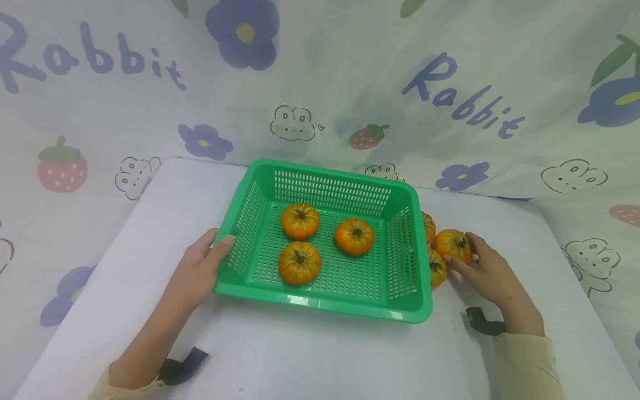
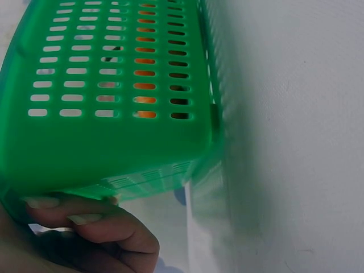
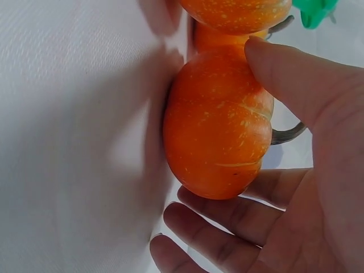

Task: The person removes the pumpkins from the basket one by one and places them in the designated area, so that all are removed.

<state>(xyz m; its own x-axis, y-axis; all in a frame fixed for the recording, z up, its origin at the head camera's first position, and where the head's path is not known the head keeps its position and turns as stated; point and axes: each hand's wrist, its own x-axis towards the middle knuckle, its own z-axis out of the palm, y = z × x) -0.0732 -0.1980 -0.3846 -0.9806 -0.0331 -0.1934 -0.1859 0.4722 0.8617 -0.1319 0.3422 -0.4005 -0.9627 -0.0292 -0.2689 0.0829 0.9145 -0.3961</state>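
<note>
A green plastic basket point(image 1: 320, 303) with slotted walls stands on the white table, its left edge gripped by my left hand point(image 1: 200, 271). Inside it lie three small orange pumpkins, one at the back left point(image 1: 300, 221), one at the front left point(image 1: 299, 263) and one to the right point(image 1: 354, 236). Outside the right wall, my right hand point(image 1: 487, 275) holds another pumpkin point(image 1: 451, 244) between thumb and fingers. In the right wrist view, this pumpkin point(image 3: 219, 125) sits low by the tabletop, its curved stem toward the palm.
Two more pumpkins, one behind point(image 1: 428, 226) and one in front point(image 1: 437, 268), lie against the basket's right side, partly hidden by its wall. A printed cloth point(image 1: 330, 83) with rabbits and flowers hangs behind the white table point(image 1: 310, 355). Dark straps show near both wrists.
</note>
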